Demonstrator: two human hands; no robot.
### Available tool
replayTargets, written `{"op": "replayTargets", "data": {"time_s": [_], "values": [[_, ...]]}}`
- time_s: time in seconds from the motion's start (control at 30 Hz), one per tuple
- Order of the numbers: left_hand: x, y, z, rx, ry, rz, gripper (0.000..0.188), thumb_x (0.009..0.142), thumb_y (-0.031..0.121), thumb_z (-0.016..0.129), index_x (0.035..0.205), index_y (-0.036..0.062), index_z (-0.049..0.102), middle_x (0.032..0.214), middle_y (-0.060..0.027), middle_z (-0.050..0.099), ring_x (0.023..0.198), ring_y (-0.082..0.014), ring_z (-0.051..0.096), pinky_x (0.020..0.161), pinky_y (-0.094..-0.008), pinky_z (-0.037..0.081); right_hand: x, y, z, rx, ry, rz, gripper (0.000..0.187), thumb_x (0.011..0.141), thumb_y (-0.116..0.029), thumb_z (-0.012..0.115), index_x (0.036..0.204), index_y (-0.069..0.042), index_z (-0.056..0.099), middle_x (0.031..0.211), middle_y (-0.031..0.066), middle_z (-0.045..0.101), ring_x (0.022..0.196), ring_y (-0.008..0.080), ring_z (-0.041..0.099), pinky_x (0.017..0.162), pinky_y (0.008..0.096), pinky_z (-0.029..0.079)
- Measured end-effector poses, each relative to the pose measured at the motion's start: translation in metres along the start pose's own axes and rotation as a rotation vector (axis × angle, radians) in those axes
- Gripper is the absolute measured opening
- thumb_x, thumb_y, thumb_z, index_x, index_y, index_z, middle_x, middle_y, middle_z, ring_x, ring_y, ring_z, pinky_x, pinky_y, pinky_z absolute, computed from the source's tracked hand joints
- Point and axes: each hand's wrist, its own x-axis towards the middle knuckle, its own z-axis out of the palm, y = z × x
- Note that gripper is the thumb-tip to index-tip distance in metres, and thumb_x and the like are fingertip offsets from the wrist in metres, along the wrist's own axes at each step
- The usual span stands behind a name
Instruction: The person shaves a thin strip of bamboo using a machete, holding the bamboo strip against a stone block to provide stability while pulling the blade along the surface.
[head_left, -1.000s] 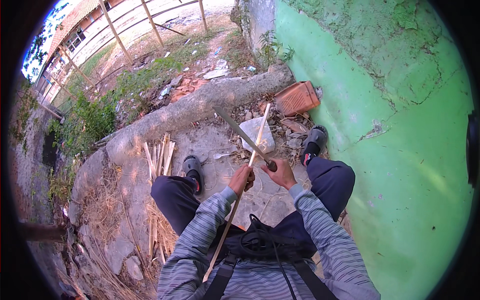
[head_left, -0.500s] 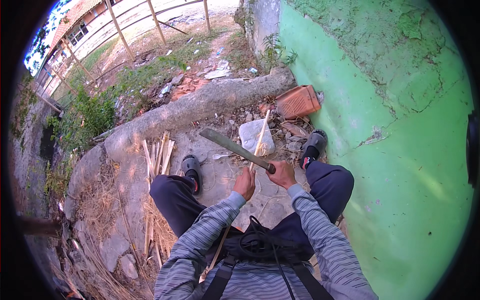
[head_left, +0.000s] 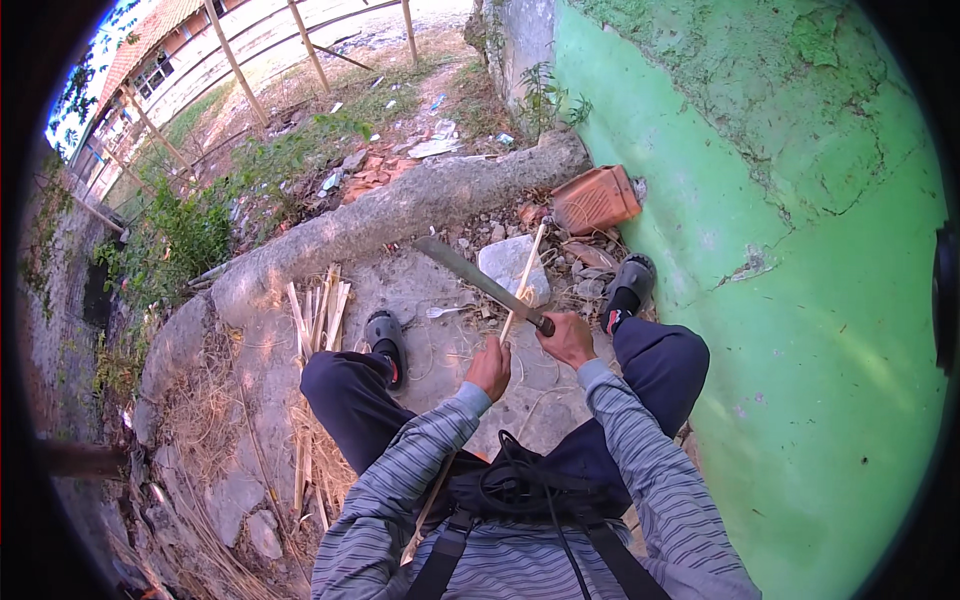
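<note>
Two hands: left hand (head_left: 490, 367) one stick (head_left: 524, 279), right hand (head_left: 567, 339) one machete (head_left: 478, 279).

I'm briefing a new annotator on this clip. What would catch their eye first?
The long machete, gripped in the right hand, its blade laid across the thin bamboo strip that the left hand holds at centre. Next, the bright green wall filling the right side, with a red brick at its foot.

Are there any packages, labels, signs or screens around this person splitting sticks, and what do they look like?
No signs, screens or readable labels show.
Litter scraps: small pale and bluish pieces, perhaps wrappers, scattered on the grass beyond the concrete kerb; too small to tell more.
Nearer the work, the left hand holds a pale stick and the right hand a long knife; neither bears a label.
</note>
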Motion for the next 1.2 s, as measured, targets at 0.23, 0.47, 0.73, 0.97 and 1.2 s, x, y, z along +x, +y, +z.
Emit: {"op": "replayTargets", "data": {"time_s": [0.23,0.47,0.73,0.97,1.2], "values": [[-0.002,-0.001,0.000,0.012,-0.005,0.038,0.028,0.107,0.027,0.045,0.109,-0.0013,0.040,0.076,-0.0400,0.061,0.076,-0.0613,0.059,0.070,-0.0680,0.046,-0.004,0.006,0.012,-0.073,0.002,-0.080,0.021,0.080,-0.034,0.072,0.086,-0.014,0.074,0.075,0.0166,0.071,0.075,0.0407,0.072,0.066,0.0513,0.057],[-0.009,-0.007,-0.009,0.054,-0.097,0.002,0.031,0.107,0.029,0.044,0.108,-0.0019,0.042,0.077,-0.0402,0.061,0.078,-0.0612,0.060,0.072,-0.0669,0.047,0.004,0.005,0.003,-0.004,0.017,0.016,0.021,0.079,-0.033,0.072,0.085,-0.013,0.074,0.074,0.0170,0.070,0.074,0.0405,0.070,0.066,0.0508,0.055],[-0.019,-0.007,-0.005,0.050,-0.133,-0.070,0.029,0.107,0.028,0.046,0.108,-0.0005,0.043,0.080,-0.0374,0.061,0.079,-0.0605,0.058,0.072,-0.0673,0.043,0.003,0.017,0.019,-0.024,-0.055,-0.009,0.023,0.078,-0.030,0.073,0.088,-0.009,0.074,0.075,0.0180,0.070,0.074,0.0402,0.070,0.067,0.0499,0.055],[-0.023,-0.004,-0.007,-0.019,-0.134,-0.110,0.037,0.109,0.036,0.040,0.108,0.0000,0.047,0.083,-0.0347,0.064,0.085,-0.0591,0.059,0.077,-0.0633,0.045,-0.001,0.017,0.017,0.022,-0.104,0.044,0.022,0.079,-0.032,0.070,0.084,-0.011,0.075,0.079,0.0196,0.071,0.078,0.0407,0.071,0.072,0.0508,0.056],[-0.004,-0.021,-0.002,-0.335,-0.138,-0.204,0.041,0.110,0.041,0.040,0.102,0.0027,0.054,0.074,-0.0162,0.062,0.070,-0.0324,0.064,0.068,-0.0457,0.048,-0.012,-0.006,0.010,-0.001,-0.098,-0.009,0.023,0.079,-0.033,0.073,0.094,-0.016,0.077,0.080,0.0180,0.072,0.079,0.0415,0.071,0.071,0.0518,0.057]]}}
